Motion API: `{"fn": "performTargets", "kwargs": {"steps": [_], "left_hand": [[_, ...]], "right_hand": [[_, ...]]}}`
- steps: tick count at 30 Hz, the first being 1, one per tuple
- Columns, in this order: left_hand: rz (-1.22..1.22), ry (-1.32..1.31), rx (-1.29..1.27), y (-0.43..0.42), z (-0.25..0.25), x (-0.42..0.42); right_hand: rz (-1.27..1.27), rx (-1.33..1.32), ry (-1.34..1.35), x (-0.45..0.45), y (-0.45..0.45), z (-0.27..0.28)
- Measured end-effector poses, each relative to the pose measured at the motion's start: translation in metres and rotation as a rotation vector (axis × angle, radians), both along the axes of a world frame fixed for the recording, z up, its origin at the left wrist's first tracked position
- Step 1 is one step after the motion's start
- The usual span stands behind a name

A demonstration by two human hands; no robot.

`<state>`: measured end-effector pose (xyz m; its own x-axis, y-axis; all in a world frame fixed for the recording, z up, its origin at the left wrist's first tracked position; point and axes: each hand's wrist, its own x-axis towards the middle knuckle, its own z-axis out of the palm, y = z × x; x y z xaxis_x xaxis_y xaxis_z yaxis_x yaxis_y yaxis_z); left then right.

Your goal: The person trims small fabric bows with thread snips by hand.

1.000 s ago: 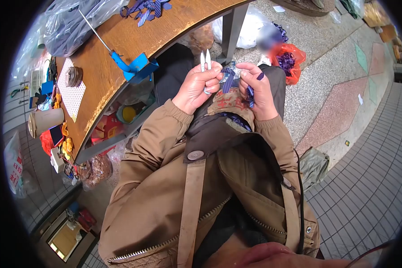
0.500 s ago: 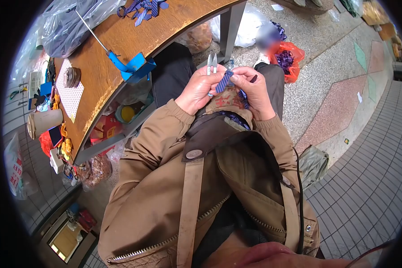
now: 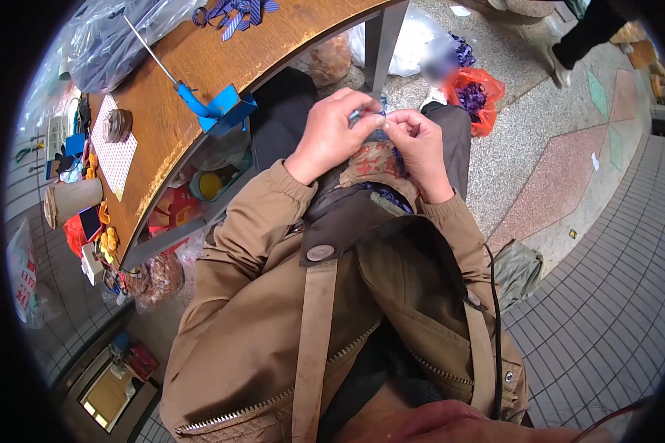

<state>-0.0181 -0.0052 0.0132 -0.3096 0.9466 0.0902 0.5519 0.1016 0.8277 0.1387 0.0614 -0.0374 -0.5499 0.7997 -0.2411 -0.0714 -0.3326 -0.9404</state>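
Note:
Above my lap, my left hand (image 3: 336, 131) is closed round the snips, of which just a bit of the handle shows between the fingers. Its thumb tip meets the fingertips of my right hand (image 3: 420, 148), which pinches a small striped blue tie piece (image 3: 383, 134), mostly hidden behind the fingers. Below the hands, a tan cloth with red marks (image 3: 377, 164) lies on my lap, and more dark blue striped fabric (image 3: 391, 198) shows at its lower edge.
The wooden table (image 3: 288, 37) at the left bears striped ties (image 3: 236, 13), a blue metal holder (image 3: 229, 111) and a round tin (image 3: 118, 126). A red bag (image 3: 488, 85) with purple pieces stands on the floor. At the upper right, another person's leg and shoe (image 3: 561, 70) show.
My left hand has turned over, and the snips' blades, upright before, are out of sight. The tie piece is now mostly hidden by the fingers. Another person's leg has come into view at the upper right.

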Motion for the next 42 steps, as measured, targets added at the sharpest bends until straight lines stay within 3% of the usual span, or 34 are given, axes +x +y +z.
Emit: {"fn": "performTargets", "kwargs": {"steps": [3,9,13,14,18,19,23,33,42], "left_hand": [[-0.07,0.216,0.075,0.0,-0.015,0.002],[-0.052,0.155,-0.059,-0.004,-0.017,0.0],[0.099,-0.665,-0.217,0.0,-0.01,-0.006],[0.096,-0.665,-0.218,0.0,-0.009,-0.008],[0.072,-0.226,-0.156,0.0,-0.01,-0.014],[0.067,-0.227,-0.152,0.001,-0.009,-0.014],[-0.074,0.193,-0.134,-0.005,0.001,-0.006],[-0.095,0.261,-0.14,-0.004,-0.005,0.002],[-0.077,0.26,-0.055,-0.003,-0.007,0.006]], "right_hand": [[0.017,0.16,-0.101,0.001,-0.002,0.004],[0.071,0.199,-0.179,0.001,-0.004,0.008],[0.08,0.036,-0.123,0.003,0.001,0.001],[0.076,0.036,-0.123,0.003,0.001,0.002],[-0.042,-0.419,0.149,0.002,0.005,0.009],[-0.047,-0.414,0.148,0.004,0.007,0.007],[0.024,-0.652,0.409,0.012,0.014,-0.01],[0.005,-0.468,0.346,0.008,0.008,-0.002],[0.026,-0.474,0.347,0.007,0.008,-0.003]]}}
